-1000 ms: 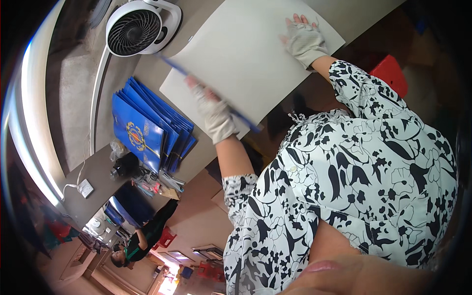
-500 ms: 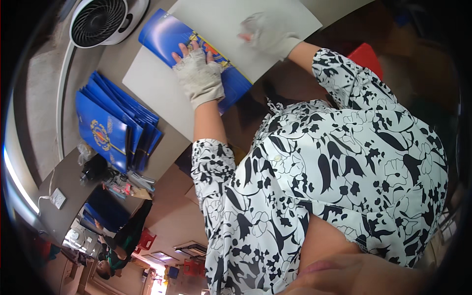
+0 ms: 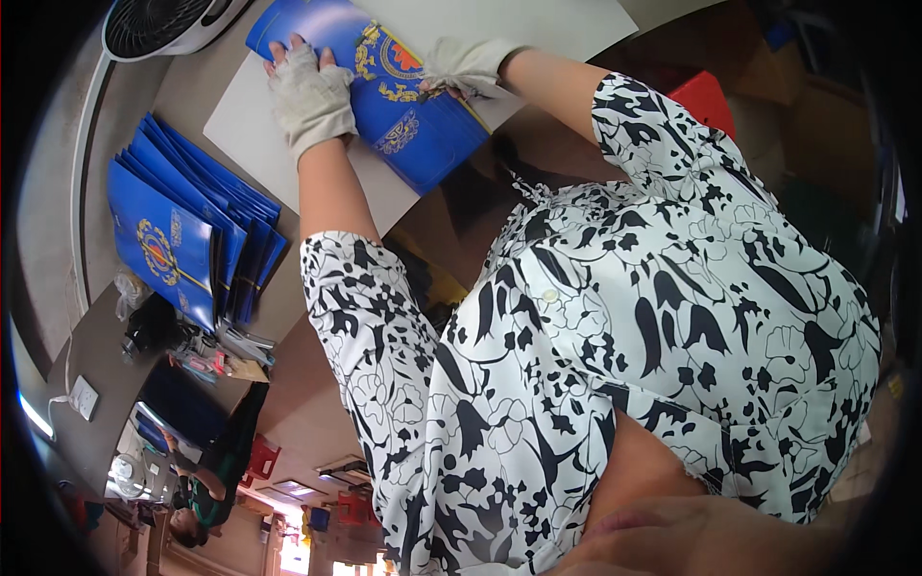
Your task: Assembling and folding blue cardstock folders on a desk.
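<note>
A flat blue printed piece (image 3: 413,154) with gold figures and a red emblem lies at a slant on a large white board (image 3: 235,120). It looks like a folded sheet or paper bag; I cannot tell which. My left hand (image 3: 312,96), in a pale fingerless glove, rests with fingers spread over its left edge. At its right edge is my right hand (image 3: 471,65), gloved alike, with fingers bent and pressed together against the gold border. What those fingers hold, if anything, is hidden. The upper end of the blue piece bulges and shines.
Left of the board stands a fanned stack of similar blue pieces (image 3: 158,240) on the grey table. A fan (image 3: 158,24) is at upper left. Small tools (image 3: 206,360) and a socket box (image 3: 84,396) lie nearer. A co-worker (image 3: 206,490) is at lower left, a red stool (image 3: 706,101) at right.
My right hand has come left and down from above the white board onto the blue piece's right edge. My left hand has shifted to its left edge, and more of the print shows. The whole view has shifted.
</note>
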{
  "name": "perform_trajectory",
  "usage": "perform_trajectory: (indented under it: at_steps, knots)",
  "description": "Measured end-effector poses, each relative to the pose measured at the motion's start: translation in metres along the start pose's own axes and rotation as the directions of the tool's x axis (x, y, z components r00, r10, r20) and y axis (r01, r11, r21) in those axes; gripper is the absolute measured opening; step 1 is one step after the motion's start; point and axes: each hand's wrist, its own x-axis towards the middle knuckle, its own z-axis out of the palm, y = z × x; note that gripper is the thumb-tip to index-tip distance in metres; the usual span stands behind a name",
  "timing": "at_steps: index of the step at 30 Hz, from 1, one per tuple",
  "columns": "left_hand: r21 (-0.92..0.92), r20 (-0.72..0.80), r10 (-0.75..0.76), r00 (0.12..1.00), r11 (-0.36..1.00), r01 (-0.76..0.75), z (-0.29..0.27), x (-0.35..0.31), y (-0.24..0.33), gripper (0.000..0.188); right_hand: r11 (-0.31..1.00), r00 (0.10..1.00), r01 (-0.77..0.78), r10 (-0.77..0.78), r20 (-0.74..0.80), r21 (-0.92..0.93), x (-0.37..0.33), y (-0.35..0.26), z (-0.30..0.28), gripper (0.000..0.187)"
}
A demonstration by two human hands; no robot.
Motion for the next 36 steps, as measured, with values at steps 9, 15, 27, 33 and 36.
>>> perform_trajectory:
  at_steps: [9,15,27,33,36]
  knots:
    - [0.143,0.041,0.134,0.99,0.98,-0.139,-0.003,-0.116,0.06,0.062,0.951,0.954,0.264,-0.283,-0.104,-0.164,-0.001,0.015,0.004,0.029]
    - [0.197,0.122,0.156,0.98,0.964,-0.178,-0.004,-0.164,0.088,0.065,0.992,0.997,0.037,-0.044,-0.06,-0.121,-0.009,0.003,0.006,0.035]
    - [0.283,0.187,0.065,0.98,0.952,-0.117,0.0,-0.158,0.092,0.08,0.981,0.982,0.165,-0.173,-0.076,-0.105,0.007,0.021,0.011,0.036]
    - [0.278,0.218,0.056,0.974,0.953,-0.117,-0.003,-0.154,0.093,0.082,0.975,0.976,0.175,-0.19,-0.109,-0.134,0.021,0.028,0.015,0.029]
    - [0.287,0.242,0.067,0.968,0.948,-0.138,-0.004,-0.152,0.096,0.083,0.985,0.982,0.154,-0.161,-0.101,-0.076,0.026,0.036,0.014,0.028]
